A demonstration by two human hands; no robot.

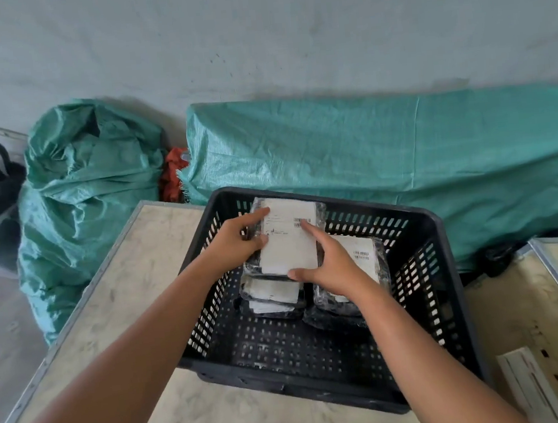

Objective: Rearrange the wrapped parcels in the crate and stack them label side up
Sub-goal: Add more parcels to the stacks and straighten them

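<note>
The top parcel (pixel 287 238) is lying label up on the left stack inside the crate (pixel 424 230), its long axis running away from the person. Both hands are grasping it: left hand (pixel 236 240) at its left edge, right hand (pixel 331 264) at its near-right corner. The crate is sitting on the worktop (pixel 133 281).

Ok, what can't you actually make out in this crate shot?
Head view only:
- Print on the top parcel: too small, partly under the left hand and right hand.
- Right stack's top label: partly behind the right hand.
- How many parcels lie in each stack: lower ones covered.
- Crate floor beneath the stacks: hidden.
</note>
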